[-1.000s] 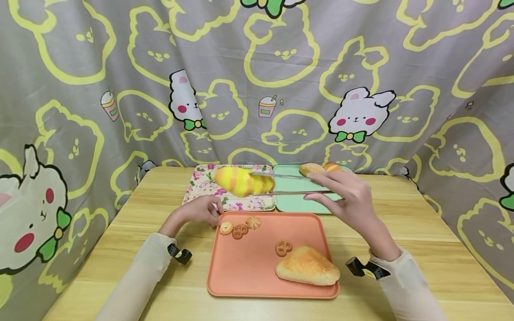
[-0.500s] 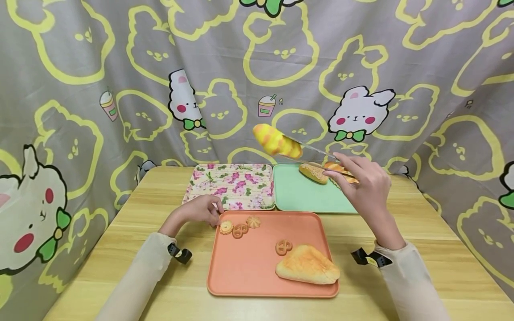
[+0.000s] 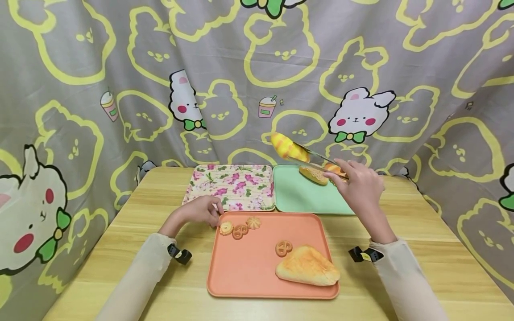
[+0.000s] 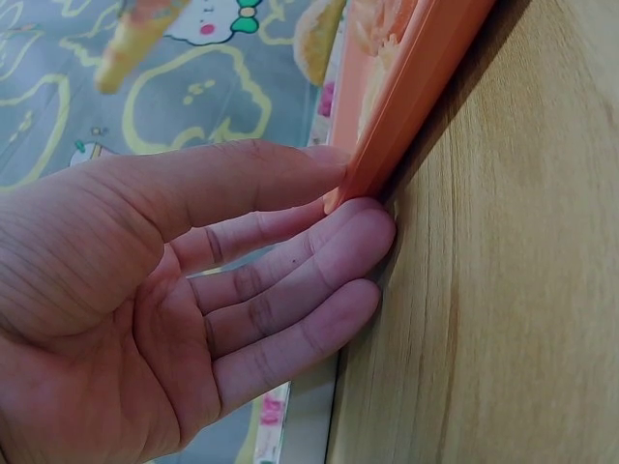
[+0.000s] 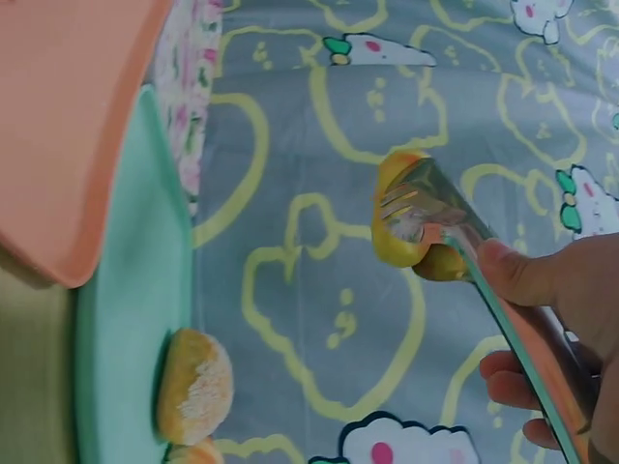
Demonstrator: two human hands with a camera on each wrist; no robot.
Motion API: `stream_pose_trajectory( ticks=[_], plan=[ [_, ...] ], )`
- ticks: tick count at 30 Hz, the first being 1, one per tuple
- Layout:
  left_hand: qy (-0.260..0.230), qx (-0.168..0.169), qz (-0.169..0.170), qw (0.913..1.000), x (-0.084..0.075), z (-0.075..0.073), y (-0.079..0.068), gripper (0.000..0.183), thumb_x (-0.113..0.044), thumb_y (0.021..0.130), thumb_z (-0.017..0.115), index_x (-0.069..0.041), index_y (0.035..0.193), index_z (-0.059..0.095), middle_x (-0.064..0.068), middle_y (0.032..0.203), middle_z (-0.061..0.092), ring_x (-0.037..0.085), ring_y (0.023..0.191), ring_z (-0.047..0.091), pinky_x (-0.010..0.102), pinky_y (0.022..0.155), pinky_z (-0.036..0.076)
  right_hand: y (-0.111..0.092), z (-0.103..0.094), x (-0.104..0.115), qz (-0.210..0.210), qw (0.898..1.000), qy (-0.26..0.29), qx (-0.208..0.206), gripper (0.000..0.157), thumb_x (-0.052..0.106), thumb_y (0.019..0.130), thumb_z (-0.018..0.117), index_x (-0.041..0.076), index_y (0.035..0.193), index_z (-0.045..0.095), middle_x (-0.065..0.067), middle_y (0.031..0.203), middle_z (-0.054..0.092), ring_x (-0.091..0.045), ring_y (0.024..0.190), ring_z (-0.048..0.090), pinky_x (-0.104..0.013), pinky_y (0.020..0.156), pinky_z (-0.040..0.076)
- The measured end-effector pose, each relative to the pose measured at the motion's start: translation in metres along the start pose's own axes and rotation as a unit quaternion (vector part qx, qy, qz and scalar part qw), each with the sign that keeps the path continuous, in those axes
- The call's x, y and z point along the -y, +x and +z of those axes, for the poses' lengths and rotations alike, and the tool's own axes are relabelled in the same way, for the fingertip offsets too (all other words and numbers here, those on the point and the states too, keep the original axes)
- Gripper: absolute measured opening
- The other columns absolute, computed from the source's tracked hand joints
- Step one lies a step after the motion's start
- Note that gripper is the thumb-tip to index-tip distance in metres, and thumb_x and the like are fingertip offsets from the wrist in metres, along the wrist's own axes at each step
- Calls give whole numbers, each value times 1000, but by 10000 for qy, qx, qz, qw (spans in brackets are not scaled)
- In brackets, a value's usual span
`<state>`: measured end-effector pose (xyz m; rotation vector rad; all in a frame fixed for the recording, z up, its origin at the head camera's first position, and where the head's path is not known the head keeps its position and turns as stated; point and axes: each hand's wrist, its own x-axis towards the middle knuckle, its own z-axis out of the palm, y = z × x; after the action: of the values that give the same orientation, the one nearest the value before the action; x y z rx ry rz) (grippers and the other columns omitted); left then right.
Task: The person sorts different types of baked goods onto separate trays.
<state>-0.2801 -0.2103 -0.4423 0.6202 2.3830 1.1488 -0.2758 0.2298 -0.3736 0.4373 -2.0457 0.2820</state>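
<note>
Here on my feed, biggest first: the grey curtain (image 3: 233, 49) fills the back with yellow outlines and white rabbits, and below it runs the wooden table (image 3: 433, 267). Nearest me lies the orange tray (image 3: 249, 272); behind it, side by side, sit the floral tray (image 3: 237, 185) on the left and the green tray (image 3: 305, 196) on the right. Now the hands! The left hand (image 3: 201, 210) pinches the orange tray at its far left corner, thumb on the rim, fingers at the outside. The right hand (image 3: 363, 180) grips the metal tongs (image 5: 542, 338), their arms narrowed on one piece. On the orange tray's near right corner rests the triangular bread (image 3: 308, 267). And up in the air, tilted between the tong tips, is the yellow striped bread (image 3: 288, 147), apart from every tray (in my head view it shows against the curtain). On the green tray's far side lie the sesame bun (image 3: 313, 175) and the orange striped bread (image 3: 334, 168), the latter partly hidden by the right hand. Smallest: one pretzel (image 3: 283, 248) by the triangular bread, and three small cookies (image 3: 240, 231) clustered near the left hand.
</note>
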Motion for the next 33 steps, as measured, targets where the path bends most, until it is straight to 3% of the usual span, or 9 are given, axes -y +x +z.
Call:
stream_pose_trajectory(
  ticks=[5,13,14,17,21,26,33],
  plan=[
    [61,-9,10,10000,-1,-1,0,24,7,80,68,9,103,62,17,79,75,25,72,72,36,69,60,-7,15,-7,-49,9990,-332,281,84,76,91,32,7,109,77,-11,59,57,-25,40,39,-30,44,17],
    [36,20,44,10000,1,-2,0,24,7,81,67,9,104,62,15,78,74,24,71,72,33,67,59,-21,39,-19,-199,9950,-647,737,84,75,91,24,9,103,74,-11,58,51,-20,41,28,-31,44,21],
    [39,17,38,10000,1,-2,0,23,7,81,67,9,104,62,15,77,74,24,71,72,34,67,59,-22,41,-20,-232,9944,-683,772,81,74,90,27,9,102,74,-11,57,51,-19,41,27,-30,45,22],
    [-7,16,6,10000,2,-1,1,23,6,81,67,8,104,62,14,78,75,24,72,72,34,69,59,-27,47,-24,-283,9930,-740,871,61,66,88,54,9,99,71,-10,54,47,-17,42,25,-31,44,23],
    [-90,35,-19,10000,2,0,1,23,6,82,66,9,104,62,17,79,75,23,72,72,36,69,60,-33,54,-28,-202,9909,-781,1080,48,46,73,84,9,99,71,-9,53,47,-18,43,26,-34,45,28],
    [-132,56,-30,9999,2,2,1,23,5,83,67,10,105,61,20,80,75,21,71,72,37,70,61,-38,59,-31,36,9862,-799,1449,52,46,73,85,10,109,74,-11,60,56,-20,45,35,-42,56,42],
    [-121,42,48,9999,3,2,0,26,7,81,67,12,105,60,24,81,74,25,73,72,41,71,61,-43,63,-31,-43,9857,-769,1498,51,46,74,84,9,107,74,-10,60,56,-19,44,33,-46,59,46]
  ],
)
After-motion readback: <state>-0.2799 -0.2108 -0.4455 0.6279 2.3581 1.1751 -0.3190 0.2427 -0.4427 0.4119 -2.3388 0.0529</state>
